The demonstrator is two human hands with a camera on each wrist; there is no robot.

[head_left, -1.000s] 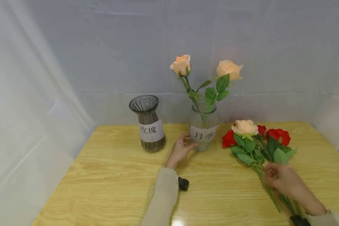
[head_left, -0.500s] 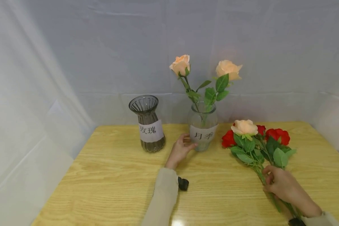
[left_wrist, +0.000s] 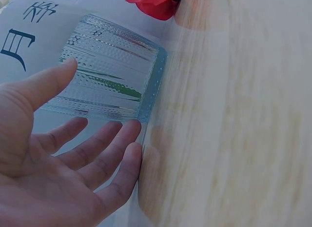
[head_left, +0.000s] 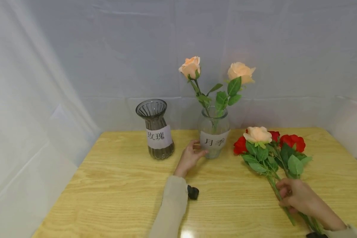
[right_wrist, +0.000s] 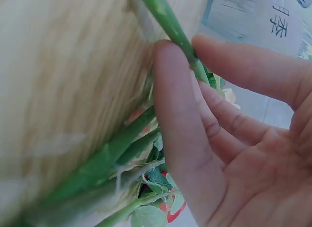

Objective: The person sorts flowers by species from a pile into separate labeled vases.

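Note:
My left hand (head_left: 189, 158) is at the lower left side of a clear glass vase (head_left: 213, 154), thumb and loosely bent fingers at the glass. Two peach roses (head_left: 241, 72) stand in that vase, which bears a white paper label with black characters. On the right, my right hand (head_left: 300, 198) pinches the green stem (right_wrist: 170, 23) of another peach rose (head_left: 258, 135) between thumb and forefinger, as the right wrist view shows. This rose lies on top of several red flowers (head_left: 293, 142) whose stems (right_wrist: 105, 161) run beneath the hand.
A grey ribbed glass vase (head_left: 160, 153) with a similar label (head_left: 159, 137) stands left of the clear one, with no flowers in it. Both vases are near the back edge of the wooden table (head_left: 122, 198). A pale cloth backdrop (head_left: 107, 59) hangs behind.
My right hand has slid a little down along the stems toward me and its fingers have closed on the peach rose's stem. The left hand and both vases have stayed in place.

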